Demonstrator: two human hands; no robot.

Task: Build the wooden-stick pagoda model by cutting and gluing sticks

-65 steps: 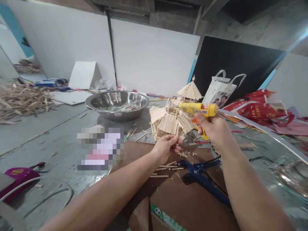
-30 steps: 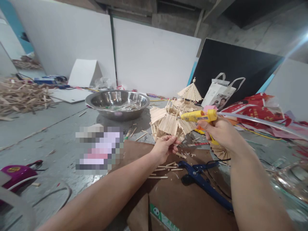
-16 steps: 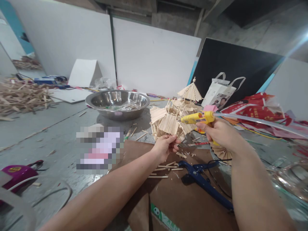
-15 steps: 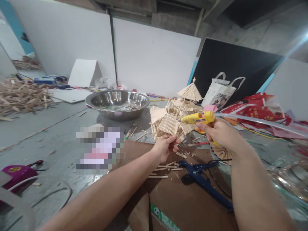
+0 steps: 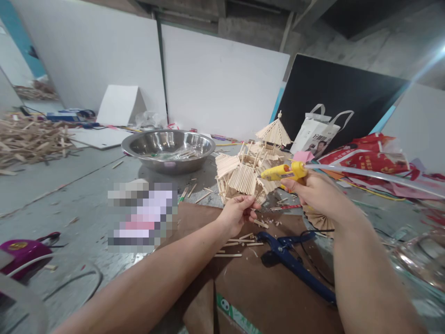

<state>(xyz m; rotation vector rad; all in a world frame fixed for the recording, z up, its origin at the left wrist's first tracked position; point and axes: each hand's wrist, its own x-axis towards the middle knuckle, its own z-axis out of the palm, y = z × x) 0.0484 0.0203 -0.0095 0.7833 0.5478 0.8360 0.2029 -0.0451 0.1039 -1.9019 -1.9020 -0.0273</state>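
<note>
With left hand [image 5: 239, 213], pinches the near lower edge of the stick house [image 5: 227, 188], just past the brown board [image 5: 278, 297]; looks light and stiff, yet likely fragile (better taken low down than by the thin roof [image 5: 242, 180]). Farther right, clasps the yellow glue gun [image 5: 285, 172] in right hand [image 5: 314, 190], pointing the nozzle [image 5: 259, 176] toward the roof, cannot tell if touching; seems light, hard, best gripped well behind a probably hot tip

1. The left hand [image 5: 239, 211] blocks the stick model [image 5: 248, 169] in front; the yellow glue gun [image 5: 283, 172] in the right hand [image 5: 314, 191] bars its right.
2. From above, the near roof [image 5: 242, 180] is reachable before upright sticks [image 5: 256, 157].
3. Leftward, a way runs over low loose sticks [image 5: 202, 198], past the steel basin [image 5: 156, 163].
4. A blue cutter [image 5: 299, 270] obstructs the brown board [image 5: 274, 306].
</note>
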